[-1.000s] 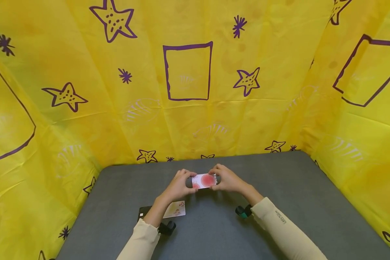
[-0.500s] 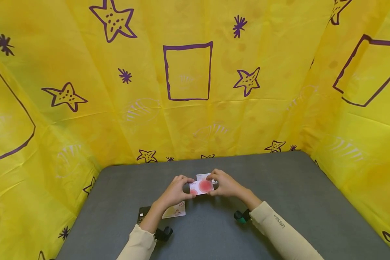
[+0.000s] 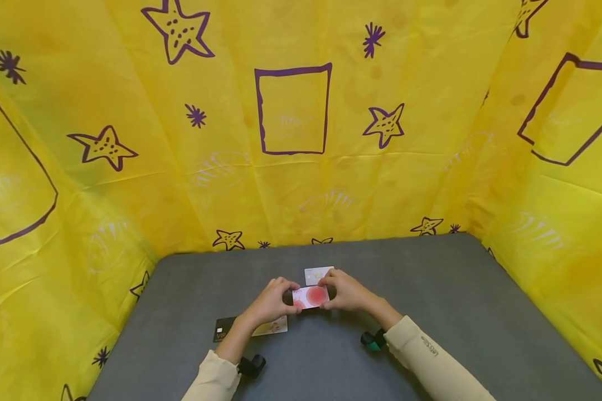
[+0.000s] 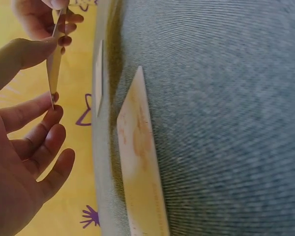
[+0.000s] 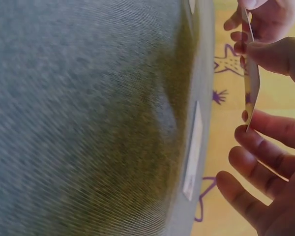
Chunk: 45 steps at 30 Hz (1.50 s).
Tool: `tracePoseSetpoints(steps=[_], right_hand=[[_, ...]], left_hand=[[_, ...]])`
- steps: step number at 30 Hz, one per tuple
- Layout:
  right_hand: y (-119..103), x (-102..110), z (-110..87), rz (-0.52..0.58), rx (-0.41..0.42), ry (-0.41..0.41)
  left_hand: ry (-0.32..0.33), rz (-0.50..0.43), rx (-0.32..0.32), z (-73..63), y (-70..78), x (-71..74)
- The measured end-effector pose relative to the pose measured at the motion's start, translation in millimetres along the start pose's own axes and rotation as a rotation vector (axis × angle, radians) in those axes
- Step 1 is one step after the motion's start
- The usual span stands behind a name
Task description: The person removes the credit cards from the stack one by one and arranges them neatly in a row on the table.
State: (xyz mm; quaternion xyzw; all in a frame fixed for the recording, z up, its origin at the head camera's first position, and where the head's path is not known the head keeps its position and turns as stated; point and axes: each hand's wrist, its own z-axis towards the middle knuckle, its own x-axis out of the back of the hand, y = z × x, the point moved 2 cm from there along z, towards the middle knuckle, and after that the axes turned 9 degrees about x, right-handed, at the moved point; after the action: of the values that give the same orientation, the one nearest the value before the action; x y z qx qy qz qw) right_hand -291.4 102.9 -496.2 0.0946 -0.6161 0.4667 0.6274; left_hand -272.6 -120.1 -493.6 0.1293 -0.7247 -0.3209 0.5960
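Note:
Both hands pinch a white card with red circles, raised a little above the table. My left hand (image 3: 271, 303) grips its left end between thumb and fingers, and my right hand (image 3: 348, 292) does the same at the right end. The held card (image 3: 310, 298) appears nearly edge-on in the left wrist view, card (image 4: 54, 69), and in the right wrist view, card (image 5: 252, 86). Just behind it, a pale card (image 3: 315, 275) lies flat, partly covered by the right fingers in the head view.
Under the left forearm lie a black card (image 3: 222, 328) marked VIP and a floral card (image 3: 276, 326), both partly hidden by the arm. The grey tabletop (image 3: 421, 289) ends at a yellow patterned curtain (image 3: 291, 195) on the far side and both flanks.
Both hands and the held card have come nearer to the person and slightly left. The pale card behind, hidden one second ago, now shows on the table.

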Motion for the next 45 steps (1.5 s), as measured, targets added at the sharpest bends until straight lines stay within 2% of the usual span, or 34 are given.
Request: tracePoseSetpoints(steps=[15,29,45], right_hand=[[0,-16,-1.8,0.014,-0.009,-0.051],[-7,-23,-0.9,-0.036,-0.013,-0.108],[-13,-31,1.8,-0.101,-0.014,-0.128]], left_hand=[[-0.033,0.069,-0.01,-3.7,-6.3,-9.2],[-0.05,0.159,-0.027,-8.0,-9.7,-13.1],[-0.023,0.252,-0.069,-12.8,-6.1,-13.5]])
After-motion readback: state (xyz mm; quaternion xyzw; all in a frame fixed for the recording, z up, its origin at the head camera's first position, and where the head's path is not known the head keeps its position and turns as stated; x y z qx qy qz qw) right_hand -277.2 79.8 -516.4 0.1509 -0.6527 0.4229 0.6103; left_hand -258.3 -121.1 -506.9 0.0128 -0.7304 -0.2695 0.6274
